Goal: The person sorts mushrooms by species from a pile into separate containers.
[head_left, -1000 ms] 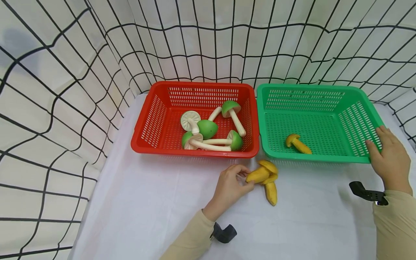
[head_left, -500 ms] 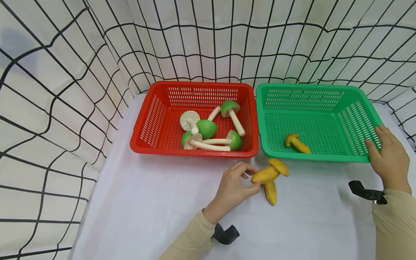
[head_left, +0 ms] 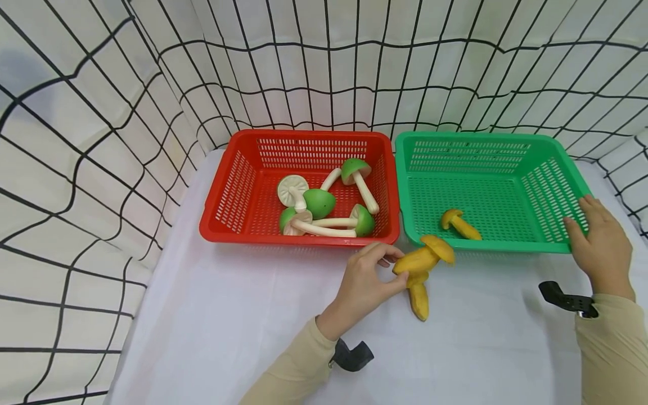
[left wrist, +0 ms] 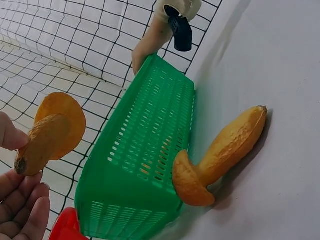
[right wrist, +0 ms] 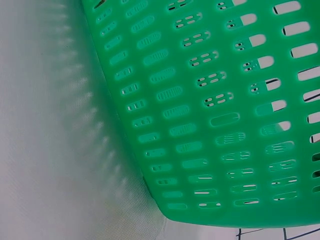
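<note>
My left hand pinches a yellow mushroom by the end of its stem, thumb on one side and fingers on the other. In the left wrist view this mushroom is up off the table, cap pointing away from the hand. A second yellow mushroom lies on the white cloth just below it, its cap partly covered in the head view. At the far right, my right hand holds the green basket at its right rim, thumb inside. One yellow mushroom lies in that basket.
A red basket stands left of the green one, side by side. Several green-capped mushrooms with white stems lie in it. Black wire mesh rises behind the baskets and along the left side. White cloth covers the table.
My left hand has lifted the pinched mushroom off the other one and carried it slightly right and towards the green basket's front rim. My right hand stays at the basket.
</note>
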